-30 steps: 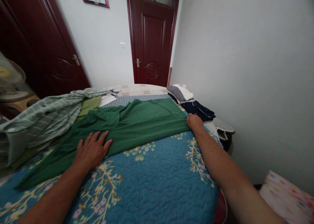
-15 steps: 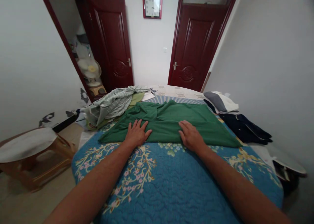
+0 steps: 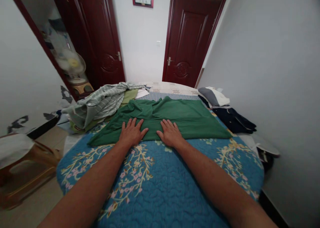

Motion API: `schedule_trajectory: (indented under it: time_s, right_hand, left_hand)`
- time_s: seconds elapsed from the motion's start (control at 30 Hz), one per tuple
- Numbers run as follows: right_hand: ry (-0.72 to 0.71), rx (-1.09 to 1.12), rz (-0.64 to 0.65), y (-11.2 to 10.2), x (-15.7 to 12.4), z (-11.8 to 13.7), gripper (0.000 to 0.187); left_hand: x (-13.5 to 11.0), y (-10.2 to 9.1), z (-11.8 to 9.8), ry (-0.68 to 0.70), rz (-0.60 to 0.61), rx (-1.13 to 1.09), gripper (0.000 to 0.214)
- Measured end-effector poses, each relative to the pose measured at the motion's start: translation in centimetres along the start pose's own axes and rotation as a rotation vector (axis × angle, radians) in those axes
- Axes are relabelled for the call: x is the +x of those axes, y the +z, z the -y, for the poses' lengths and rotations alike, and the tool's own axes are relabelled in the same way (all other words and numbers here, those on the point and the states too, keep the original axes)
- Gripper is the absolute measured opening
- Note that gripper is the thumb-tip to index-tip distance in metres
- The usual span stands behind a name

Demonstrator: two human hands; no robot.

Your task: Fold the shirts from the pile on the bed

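A green garment lies spread across a blue floral quilt on the bed. My left hand lies flat on its near edge, fingers stretched out and open. My right hand rests flat beside it, a little to the right, also open with fingers apart. Both palms press on the green cloth, and neither hand holds anything.
A striped grey-green garment is heaped at the bed's far left. Folded dark clothes and a grey-white bundle lie at the right edge by the wall. A wooden stool stands at left. Two dark red doors are behind.
My right hand slid left along the green garment from its right corner until it lay close to my left hand. The view swung left and settled.
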State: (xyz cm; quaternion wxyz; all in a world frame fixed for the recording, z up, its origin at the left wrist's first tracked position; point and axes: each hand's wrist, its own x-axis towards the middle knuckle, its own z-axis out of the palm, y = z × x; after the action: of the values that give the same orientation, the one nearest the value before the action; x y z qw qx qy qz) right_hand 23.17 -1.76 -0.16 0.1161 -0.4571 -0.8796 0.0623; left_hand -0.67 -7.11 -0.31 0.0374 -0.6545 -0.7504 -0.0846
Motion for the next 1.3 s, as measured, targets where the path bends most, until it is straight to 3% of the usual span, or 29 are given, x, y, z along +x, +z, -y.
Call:
schedule_trajectory:
  time_s: [0.3, 0.67, 0.8, 0.97, 1.3]
  right_hand:
    - [0.143, -0.023, 0.030, -1.9, -1.4, -6.7, 0.081]
    - [0.429, -0.121, 0.017, -5.3, -3.8, -21.6, 0.077]
    - [0.489, -0.165, -0.005, -5.8, -4.2, -25.7, 0.077]
    - [0.472, -0.175, -0.085, -5.1, -4.5, -28.1, 0.075]
    - [0.394, -0.203, -0.285, -3.3, -4.9, -29.7, 0.069]
  left_hand:
    - [0.5, -0.2, 0.2, -0.044, 0.038, 0.015, 0.087]
    - [0.3, 0.1, 4.4, -0.248, 0.029, -0.015, 0.101]
    - [0.5, -0.2, 6.4, -0.352, 0.022, -0.015, 0.103]
    - [0.1, -0.6, 8.1, -0.444, 0.012, -0.014, 0.102]
    - [-0.7, -1.3, 7.0, -0.470, 0.024, 0.037, 0.095]
